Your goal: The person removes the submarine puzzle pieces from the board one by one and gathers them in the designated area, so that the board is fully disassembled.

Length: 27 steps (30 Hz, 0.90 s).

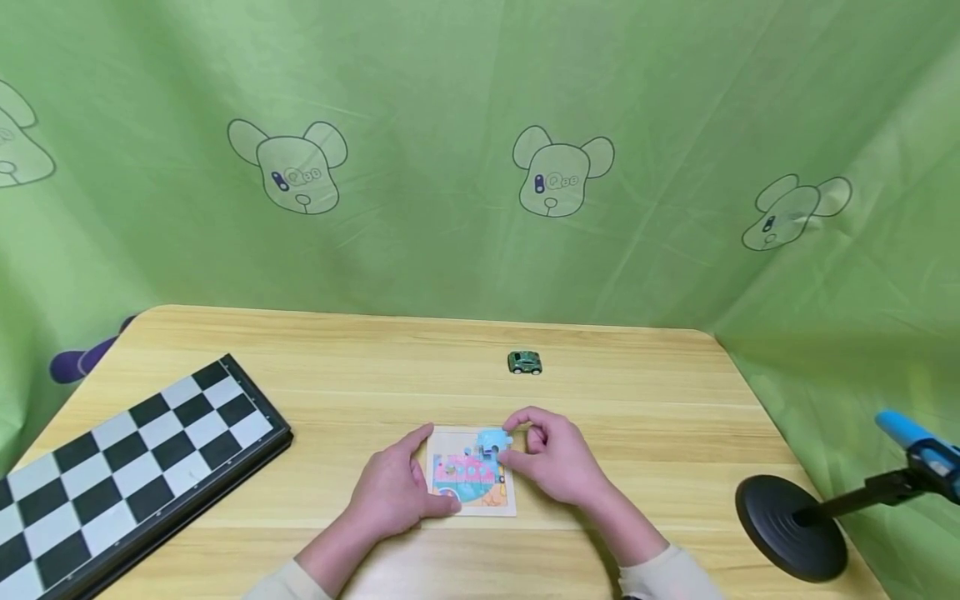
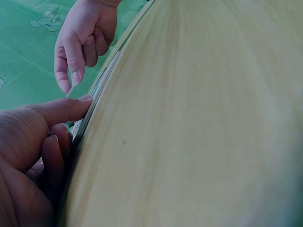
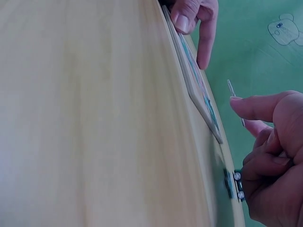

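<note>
A small jigsaw puzzle board (image 1: 511, 505) with a pale frame lies flat on the wooden table. Its picture is pink, teal and orange. My left hand (image 1: 392, 490) steadies the board at its left side, the thumb pressing the near left part and the index finger reaching along to the far left corner. Between thumb and index finger, my right hand (image 1: 553, 457) pinches a light blue puzzle piece (image 1: 491, 439) over the board's upper right. In the right wrist view that thin piece (image 3: 230, 87) is seen edge-on, raised and tilted, apart from the board.
A folded black-and-white chessboard (image 1: 150, 467) occupies the table's left side. Beyond the puzzle sits a little green toy car (image 1: 524, 362). A stand with a round black base (image 1: 787, 529) is at the right edge. Green curtain (image 1: 450, 250) hangs behind the table (image 1: 360, 367).
</note>
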Available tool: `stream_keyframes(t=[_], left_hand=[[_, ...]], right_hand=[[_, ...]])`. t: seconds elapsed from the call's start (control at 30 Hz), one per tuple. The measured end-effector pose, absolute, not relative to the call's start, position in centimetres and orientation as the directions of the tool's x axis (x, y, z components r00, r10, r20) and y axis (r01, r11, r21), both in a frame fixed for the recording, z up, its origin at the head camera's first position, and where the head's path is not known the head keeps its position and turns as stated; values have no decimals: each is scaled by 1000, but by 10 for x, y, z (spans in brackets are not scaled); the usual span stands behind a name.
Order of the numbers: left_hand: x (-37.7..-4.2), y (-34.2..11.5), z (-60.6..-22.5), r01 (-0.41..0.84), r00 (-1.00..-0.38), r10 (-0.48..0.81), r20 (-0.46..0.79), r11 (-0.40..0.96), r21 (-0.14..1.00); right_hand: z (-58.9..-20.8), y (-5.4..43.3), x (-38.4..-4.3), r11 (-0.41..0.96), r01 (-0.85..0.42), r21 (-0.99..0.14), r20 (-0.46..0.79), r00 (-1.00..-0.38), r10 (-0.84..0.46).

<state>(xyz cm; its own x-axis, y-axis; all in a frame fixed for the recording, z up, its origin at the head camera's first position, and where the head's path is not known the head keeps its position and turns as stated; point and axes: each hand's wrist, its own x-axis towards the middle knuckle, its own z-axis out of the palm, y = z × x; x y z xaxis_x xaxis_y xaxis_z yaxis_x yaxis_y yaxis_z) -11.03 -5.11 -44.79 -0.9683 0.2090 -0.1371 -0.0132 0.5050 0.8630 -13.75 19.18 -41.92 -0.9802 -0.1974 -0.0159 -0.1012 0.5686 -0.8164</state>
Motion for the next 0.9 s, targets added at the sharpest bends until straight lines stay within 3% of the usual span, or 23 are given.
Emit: stream_keyframes(t=[0.9], left_hand=[[-110,-51,-449,5,-969,217,-121,505,863]], right_hand=[[-417,252,-132,582,-4,-813,-30,-998,-49]])
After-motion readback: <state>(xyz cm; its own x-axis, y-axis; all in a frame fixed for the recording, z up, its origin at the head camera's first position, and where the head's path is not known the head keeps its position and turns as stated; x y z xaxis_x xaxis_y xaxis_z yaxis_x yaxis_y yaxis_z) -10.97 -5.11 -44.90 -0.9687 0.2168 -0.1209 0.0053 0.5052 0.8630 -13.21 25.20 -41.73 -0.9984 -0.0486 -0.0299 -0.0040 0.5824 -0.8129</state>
